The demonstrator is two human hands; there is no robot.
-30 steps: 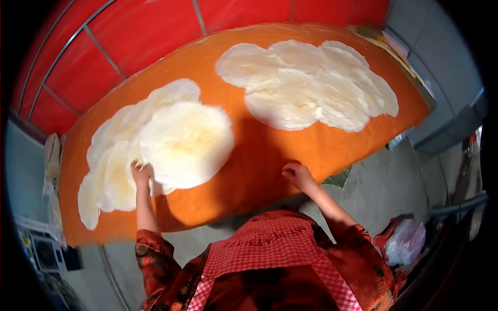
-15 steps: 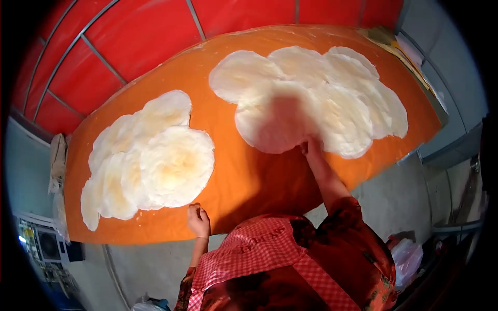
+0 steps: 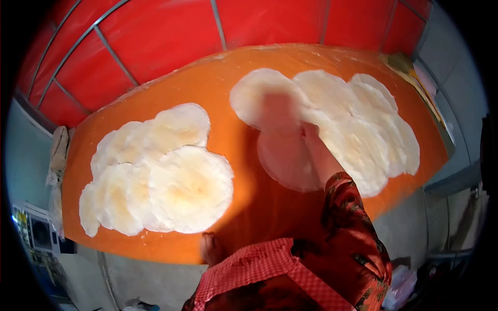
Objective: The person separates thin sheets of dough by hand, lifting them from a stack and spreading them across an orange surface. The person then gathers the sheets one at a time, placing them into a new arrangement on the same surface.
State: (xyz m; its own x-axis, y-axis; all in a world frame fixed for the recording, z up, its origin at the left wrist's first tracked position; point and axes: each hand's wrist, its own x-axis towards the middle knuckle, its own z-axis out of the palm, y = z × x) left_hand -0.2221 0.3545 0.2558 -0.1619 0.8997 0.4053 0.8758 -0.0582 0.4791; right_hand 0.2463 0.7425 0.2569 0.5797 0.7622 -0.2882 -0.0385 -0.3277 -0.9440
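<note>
Thin round flatbreads lie overlapping on an orange cloth in two groups, a left group [image 3: 189, 189] and a right group [image 3: 358, 140]. My right hand [image 3: 310, 133] reaches over the right group, low over the place where a shaded near flatbread [image 3: 285, 160] meets a far-left flatbread [image 3: 254, 96]. Shadow covers its fingers, so I cannot tell whether they grip an edge. At the table's near edge, just below the left group, my left hand [image 3: 211, 249] hangs blurred, its fingers curled in and nothing showing in them.
The orange cloth [image 3: 155, 251] covers a wide table. Red panels on a metal frame [image 3: 220, 26] stand behind it. Folded card or paper [image 3: 410, 75] lies at the far right corner. A plastic bag [image 3: 402, 285] is on the floor at right, and a fan-like appliance [image 3: 41, 230] stands at left.
My right hand has moved from the near flatbread's front edge to its far side. The left hand has dropped back toward my apron. The camera view has shifted; both groups of flatbreads keep their layout.
</note>
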